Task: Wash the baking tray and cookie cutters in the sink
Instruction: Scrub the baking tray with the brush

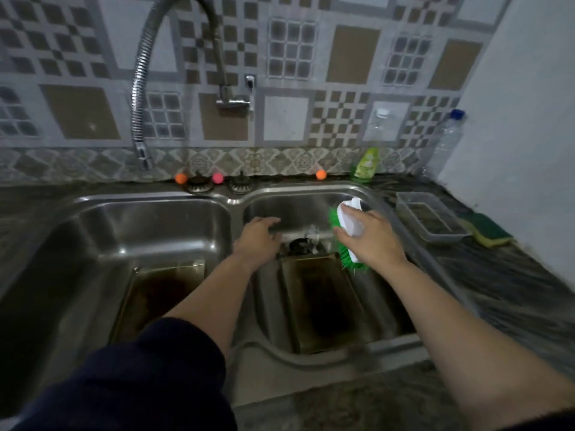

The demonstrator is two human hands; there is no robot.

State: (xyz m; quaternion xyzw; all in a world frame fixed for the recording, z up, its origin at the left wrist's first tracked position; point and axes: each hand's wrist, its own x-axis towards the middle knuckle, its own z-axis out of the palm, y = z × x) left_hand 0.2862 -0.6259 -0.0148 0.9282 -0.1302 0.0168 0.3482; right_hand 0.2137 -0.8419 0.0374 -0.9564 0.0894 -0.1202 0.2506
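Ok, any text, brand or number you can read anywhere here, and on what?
None can be read.
Green dish soap bottle: it has a label, too blurred to read.
Clear bottle with blue cap: no legible print.
Clear bottle with white cap: no legible print.
Brush in the right hand: no marking shows.

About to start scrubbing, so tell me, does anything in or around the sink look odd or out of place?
Mainly the faucet spout: it hangs over the left basin, while both hands work in the right basin.

The right hand (371, 236) grips a green-bristled brush (348, 234) over the tray (320, 300) in the right sink basin (311, 206); the left hand (259, 236) reaches in, fingers spread.
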